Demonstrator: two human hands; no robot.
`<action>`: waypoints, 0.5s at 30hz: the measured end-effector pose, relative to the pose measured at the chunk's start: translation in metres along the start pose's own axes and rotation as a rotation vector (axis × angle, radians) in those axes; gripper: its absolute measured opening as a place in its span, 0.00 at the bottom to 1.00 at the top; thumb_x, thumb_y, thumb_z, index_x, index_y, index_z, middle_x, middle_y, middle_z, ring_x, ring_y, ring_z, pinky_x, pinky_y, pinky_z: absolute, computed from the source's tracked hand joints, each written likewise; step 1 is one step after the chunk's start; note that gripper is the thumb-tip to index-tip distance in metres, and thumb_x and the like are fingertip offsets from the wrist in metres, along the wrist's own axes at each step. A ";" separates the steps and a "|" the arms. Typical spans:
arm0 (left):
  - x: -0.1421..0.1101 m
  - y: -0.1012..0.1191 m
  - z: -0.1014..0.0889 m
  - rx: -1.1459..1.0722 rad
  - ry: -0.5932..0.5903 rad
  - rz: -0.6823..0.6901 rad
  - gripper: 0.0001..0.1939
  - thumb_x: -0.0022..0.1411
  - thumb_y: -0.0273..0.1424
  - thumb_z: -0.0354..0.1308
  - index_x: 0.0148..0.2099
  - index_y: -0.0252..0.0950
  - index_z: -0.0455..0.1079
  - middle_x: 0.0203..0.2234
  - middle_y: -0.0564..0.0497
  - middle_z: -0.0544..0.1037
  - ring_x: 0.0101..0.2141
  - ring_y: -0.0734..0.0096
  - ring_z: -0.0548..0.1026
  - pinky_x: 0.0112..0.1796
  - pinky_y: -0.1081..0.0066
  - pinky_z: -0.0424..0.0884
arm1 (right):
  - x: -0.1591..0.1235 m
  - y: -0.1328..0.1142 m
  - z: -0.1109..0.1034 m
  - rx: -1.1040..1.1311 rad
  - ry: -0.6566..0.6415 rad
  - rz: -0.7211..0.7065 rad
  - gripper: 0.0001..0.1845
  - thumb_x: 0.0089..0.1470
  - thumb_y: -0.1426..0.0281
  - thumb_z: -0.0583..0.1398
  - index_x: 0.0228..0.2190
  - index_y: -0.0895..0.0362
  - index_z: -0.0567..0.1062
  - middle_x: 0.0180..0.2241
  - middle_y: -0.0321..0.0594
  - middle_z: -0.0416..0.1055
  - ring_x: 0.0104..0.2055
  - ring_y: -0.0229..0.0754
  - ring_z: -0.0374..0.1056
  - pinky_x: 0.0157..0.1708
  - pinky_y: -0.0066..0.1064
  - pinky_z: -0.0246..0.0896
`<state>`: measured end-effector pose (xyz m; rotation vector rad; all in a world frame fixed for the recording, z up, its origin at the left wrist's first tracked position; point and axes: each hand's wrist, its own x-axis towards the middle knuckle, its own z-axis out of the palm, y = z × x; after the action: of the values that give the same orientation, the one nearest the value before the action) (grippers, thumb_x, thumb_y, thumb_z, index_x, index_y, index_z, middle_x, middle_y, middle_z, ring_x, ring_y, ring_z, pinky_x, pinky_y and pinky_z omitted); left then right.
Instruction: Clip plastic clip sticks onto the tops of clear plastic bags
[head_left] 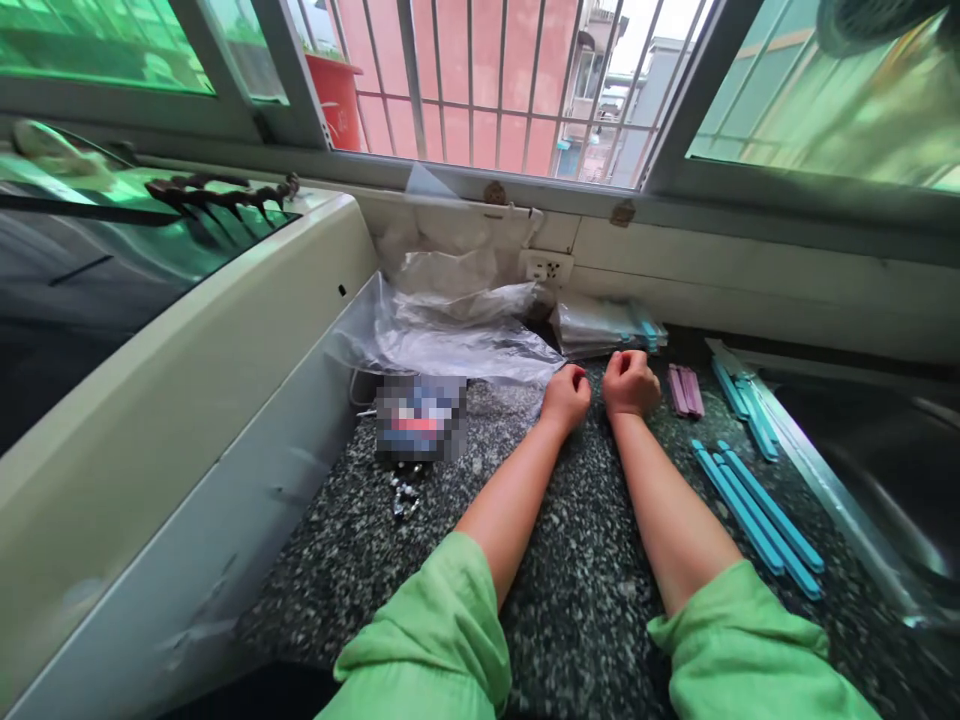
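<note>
Near the middle of the speckled counter, my left hand (568, 397) is closed, fingers curled, at the right corner of a crumpled clear plastic bag (465, 335). Whether it grips the bag I cannot tell. A short gap separates it from my right hand (631, 383), also curled into a fist, its inner side hidden. Just behind that hand lies a stack of clear plastic packets (600, 325) with light blue strips at one end. Short pink sticks (685, 391) lie close to its right. Farther right are long light blue sticks (757, 515) and another small blue group (745, 408).
A pixelated object (420, 418) and a small silvery beaded item (405, 497) lie left of my arms. A cream-edged gas stove (285, 270) borders the left side, a metal sink (885, 450) the right. A wall socket (547, 268) sits below the barred window.
</note>
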<state>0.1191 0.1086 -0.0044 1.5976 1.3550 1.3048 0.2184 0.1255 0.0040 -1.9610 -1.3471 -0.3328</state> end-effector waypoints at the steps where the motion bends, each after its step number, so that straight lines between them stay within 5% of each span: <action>1: -0.007 0.000 -0.005 -0.005 -0.002 0.007 0.06 0.52 0.21 0.51 0.31 0.34 0.68 0.27 0.49 0.75 0.31 0.69 0.72 0.37 0.69 0.68 | -0.007 -0.006 -0.003 0.009 -0.021 -0.012 0.14 0.55 0.66 0.49 0.34 0.60 0.71 0.28 0.46 0.71 0.30 0.44 0.66 0.29 0.31 0.49; 10: -0.064 0.002 -0.053 0.013 -0.059 0.027 0.06 0.53 0.22 0.51 0.30 0.33 0.68 0.24 0.50 0.74 0.27 0.72 0.70 0.34 0.71 0.67 | -0.057 -0.044 -0.031 0.013 -0.445 -0.015 0.15 0.56 0.65 0.50 0.35 0.57 0.74 0.31 0.45 0.74 0.30 0.43 0.67 0.27 0.29 0.49; 15: -0.081 0.004 -0.065 0.103 -0.078 0.069 0.06 0.53 0.21 0.51 0.29 0.34 0.69 0.25 0.51 0.74 0.28 0.73 0.70 0.34 0.72 0.67 | -0.074 -0.039 -0.045 0.020 -0.513 -0.102 0.12 0.53 0.65 0.54 0.31 0.55 0.76 0.30 0.43 0.75 0.31 0.42 0.68 0.28 0.28 0.51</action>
<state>0.0609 0.0218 -0.0040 1.7608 1.3497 1.2166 0.1609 0.0506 0.0094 -2.0437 -1.7625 0.1525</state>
